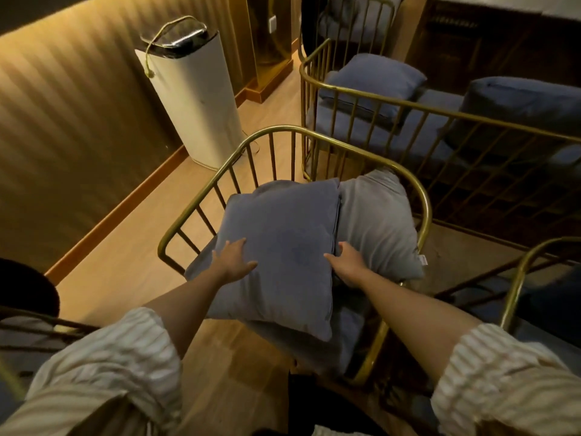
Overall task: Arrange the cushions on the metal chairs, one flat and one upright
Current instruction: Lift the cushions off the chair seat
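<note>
The blue cushion (283, 247) lies flat on the gold metal chair (421, 199), between both hands. The left hand (234, 259) presses flat, released; the right hand (347, 262) seemingly pinches its edge beside the grey cushion (377, 221), which leans against the rail.

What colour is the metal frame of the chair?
Gold or brass-toned, seen in the head view on the chair frame.

Under your left hand (234, 259) the blue-grey cushion (283, 247) lay flat on the brass-barred metal chair (421, 196); beyond your right hand (347, 261) the paler grey cushion (377, 221) leaned against its rail.
</note>
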`<control>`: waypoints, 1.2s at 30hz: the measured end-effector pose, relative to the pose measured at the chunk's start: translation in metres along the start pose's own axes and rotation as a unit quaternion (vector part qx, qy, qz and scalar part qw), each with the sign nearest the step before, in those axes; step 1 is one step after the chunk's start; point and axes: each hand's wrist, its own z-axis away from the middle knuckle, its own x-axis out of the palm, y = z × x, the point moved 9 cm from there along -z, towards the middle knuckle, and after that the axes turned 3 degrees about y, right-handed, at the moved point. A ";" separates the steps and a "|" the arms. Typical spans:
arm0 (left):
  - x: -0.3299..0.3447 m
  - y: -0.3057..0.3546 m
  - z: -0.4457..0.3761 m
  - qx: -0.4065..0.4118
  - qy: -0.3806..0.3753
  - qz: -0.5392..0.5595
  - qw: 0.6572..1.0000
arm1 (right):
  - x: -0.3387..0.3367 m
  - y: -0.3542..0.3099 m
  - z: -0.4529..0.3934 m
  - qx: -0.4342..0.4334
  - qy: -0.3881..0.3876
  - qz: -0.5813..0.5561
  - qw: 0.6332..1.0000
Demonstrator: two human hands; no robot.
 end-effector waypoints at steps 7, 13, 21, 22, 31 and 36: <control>-0.004 -0.036 -0.060 -0.013 -0.056 0.021 0.998 | 0.024 -0.017 -0.041 0.044 -0.001 -0.009 0.999; 0.026 -0.081 -0.095 -0.047 -0.127 0.107 0.985 | 0.051 -0.007 -0.061 0.099 0.070 0.008 0.993; 0.088 -0.143 -0.121 -0.107 -0.170 0.222 0.954 | 0.088 0.011 -0.069 0.112 0.199 0.016 0.974; 0.094 -0.150 -0.125 -0.112 -0.172 0.247 0.947 | 0.090 0.014 -0.069 0.102 0.217 0.019 0.971; 0.130 -0.176 -0.167 -0.197 -0.209 0.452 0.844 | 0.092 0.032 -0.073 0.095 0.292 -0.003 0.952; 0.109 -0.174 -0.161 -0.226 -0.188 0.473 0.831 | 0.073 0.028 -0.065 0.101 0.275 -0.148 0.945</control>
